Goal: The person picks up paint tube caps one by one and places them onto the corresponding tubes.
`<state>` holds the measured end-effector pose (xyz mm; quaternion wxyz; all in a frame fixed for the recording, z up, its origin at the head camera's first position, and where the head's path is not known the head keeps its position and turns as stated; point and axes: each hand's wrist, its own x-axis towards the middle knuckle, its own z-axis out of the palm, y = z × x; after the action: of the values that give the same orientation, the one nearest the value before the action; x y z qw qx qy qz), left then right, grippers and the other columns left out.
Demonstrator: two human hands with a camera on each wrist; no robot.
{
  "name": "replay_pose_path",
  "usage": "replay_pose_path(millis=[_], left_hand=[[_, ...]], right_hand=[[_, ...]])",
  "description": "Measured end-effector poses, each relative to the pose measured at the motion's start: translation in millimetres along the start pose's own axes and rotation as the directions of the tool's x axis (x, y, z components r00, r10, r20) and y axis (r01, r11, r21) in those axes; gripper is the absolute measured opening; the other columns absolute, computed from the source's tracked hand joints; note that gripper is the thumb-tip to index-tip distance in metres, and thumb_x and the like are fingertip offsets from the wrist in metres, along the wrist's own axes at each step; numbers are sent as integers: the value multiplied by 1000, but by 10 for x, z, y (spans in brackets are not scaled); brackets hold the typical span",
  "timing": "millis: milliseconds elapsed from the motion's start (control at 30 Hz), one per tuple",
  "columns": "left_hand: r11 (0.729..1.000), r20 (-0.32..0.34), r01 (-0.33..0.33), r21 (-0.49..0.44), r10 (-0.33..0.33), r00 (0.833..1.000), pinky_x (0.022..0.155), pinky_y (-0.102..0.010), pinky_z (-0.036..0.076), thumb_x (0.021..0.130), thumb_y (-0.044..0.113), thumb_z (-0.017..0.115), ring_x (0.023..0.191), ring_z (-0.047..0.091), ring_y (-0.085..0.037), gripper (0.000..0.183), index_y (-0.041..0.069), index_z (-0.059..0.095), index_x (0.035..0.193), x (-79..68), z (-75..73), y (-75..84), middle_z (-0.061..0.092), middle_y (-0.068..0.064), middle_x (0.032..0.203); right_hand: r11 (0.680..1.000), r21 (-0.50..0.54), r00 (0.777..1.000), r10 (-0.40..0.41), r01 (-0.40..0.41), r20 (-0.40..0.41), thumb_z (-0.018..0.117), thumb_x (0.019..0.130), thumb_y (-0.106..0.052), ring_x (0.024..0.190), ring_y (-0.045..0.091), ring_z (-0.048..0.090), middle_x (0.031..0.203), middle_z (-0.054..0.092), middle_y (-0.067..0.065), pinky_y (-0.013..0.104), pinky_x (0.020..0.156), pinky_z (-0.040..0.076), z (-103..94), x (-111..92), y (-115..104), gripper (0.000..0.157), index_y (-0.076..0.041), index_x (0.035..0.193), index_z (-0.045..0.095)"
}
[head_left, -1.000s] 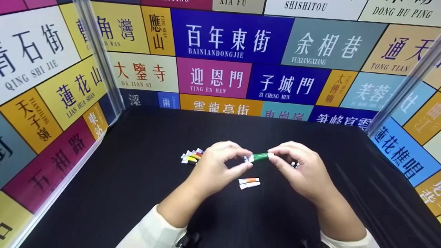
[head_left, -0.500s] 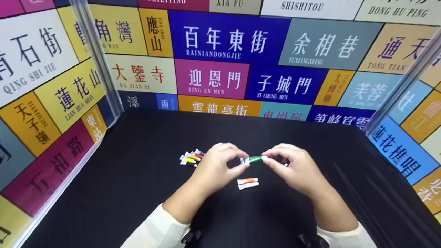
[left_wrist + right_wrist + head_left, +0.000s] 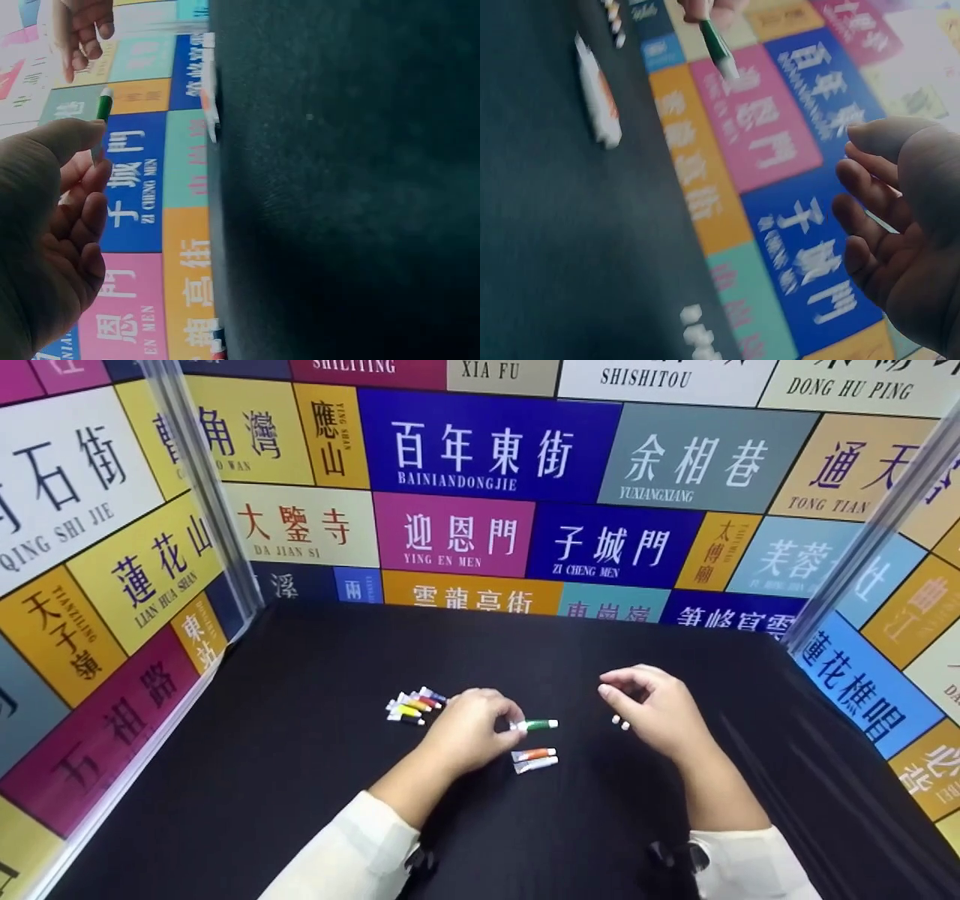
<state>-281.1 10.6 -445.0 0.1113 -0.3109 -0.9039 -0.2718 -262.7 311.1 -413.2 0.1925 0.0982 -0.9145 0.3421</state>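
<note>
Over black cloth (image 3: pixel 570 840) | left hand (image 3: pixel 469 735) pinches green tube (image 3: pixel 540 724) | colourful lettered walls (image 3: pixel 487 495)

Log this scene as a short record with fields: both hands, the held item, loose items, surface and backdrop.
Left grip: pinches the green tube at one end
Right grip: holds nothing visible, fingers loosely curved
Held item: green tube, above the table, white tip toward the right side
Loose pair: orange tube and white tube, lying side by side
Cluster: several tubes, including yellow, red and black, left of the left grip
Small parts: white pieces near the right grip
Surface: black cloth
Backdrop: multicolored sign panels
</note>
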Motion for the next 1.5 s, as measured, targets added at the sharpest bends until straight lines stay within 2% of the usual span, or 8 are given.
replay_pose_path(millis=[200, 367, 600, 800, 933, 1100, 1233, 1500], left_hand=[[997, 119, 60, 47, -65, 991, 90, -41, 57, 91, 33, 79, 93, 70, -20, 10, 23, 82, 92, 93, 100, -24, 78, 2, 96], [995, 175, 71, 76, -83, 981, 86, -41, 56, 91, 34, 79, 87, 66, -17, 10, 25, 82, 91, 165, 172, -48, 77, 4, 93], [990, 251, 123, 75, -138, 958, 78, -35, 52, 90, 34, 81, 78, 58, -14, 10, 25, 81, 88, 254, 231, -103, 70, 9, 81], [985, 283, 153, 81, -170, 944, 82, -36, 55, 89, 33, 82, 80, 61, -15, 11, 22, 81, 89, 281, 264, -119, 74, 6, 86], [983, 291, 163, 83, -180, 940, 84, -37, 56, 90, 33, 82, 81, 63, -16, 12, 22, 82, 91, 292, 280, -114, 77, 4, 89], [983, 303, 166, 76, -181, 936, 85, -36, 56, 88, 32, 82, 81, 61, -16, 11, 21, 81, 90, 294, 308, -114, 76, 4, 89], [985, 312, 157, 70, -171, 934, 85, -35, 56, 87, 30, 83, 80, 60, -15, 10, 20, 81, 90, 293, 325, -122, 76, 3, 89], [985, 346, 171, 35, -173, 922, 85, -34, 56, 86, 26, 82, 79, 60, -14, 9, 18, 83, 90, 306, 340, -122, 79, 3, 88]], right_hand=[[996, -37, 996, 82, -81, 29, 76, 100, -33, 97, 20, 68, 109, 79, 6, 28, 86, 52, 68, 33, 425, 27, -13, 118, 82], [990, -42, 990, 135, -133, 38, 76, 100, -32, 96, 18, 68, 110, 79, 10, 25, 86, 51, 83, 33, 709, 29, -11, 119, 81], [982, -27, 980, 188, -187, 56, 74, 102, -29, 108, 24, 73, 121, 80, 12, 25, 92, 53, 95, -1, 952, 30, -10, 124, 79], [980, -41, 979, 196, -194, 62, 71, 102, -19, 109, 28, 72, 123, 77, 16, 29, 93, 53, 128, -38, 1167, 27, -7, 125, 78], [978, -47, 976, 204, -201, 73, 68, 99, -8, 105, 27, 70, 122, 77, 16, 29, 92, 52, 132, -66, 1253, 28, -7, 126, 77], [977, -61, 970, 212, -206, 120, 68, 95, -1, 108, 31, 69, 125, 75, 18, 42, 97, 52, 135, -90, 1292, 34, -6, 128, 76], [978, -77, 967, 205, -195, 152, 68, 96, -2, 113, 36, 68, 129, 72, 20, 49, 102, 51, 155, -92, 1294, 35, -5, 130, 74], [980, -126, 973, 173, -154, 151, 69, 98, -5, 106, 32, 67, 121, 73, 19, 48, 98, 51, 183, -94, 1305, 28, -4, 125, 77]])
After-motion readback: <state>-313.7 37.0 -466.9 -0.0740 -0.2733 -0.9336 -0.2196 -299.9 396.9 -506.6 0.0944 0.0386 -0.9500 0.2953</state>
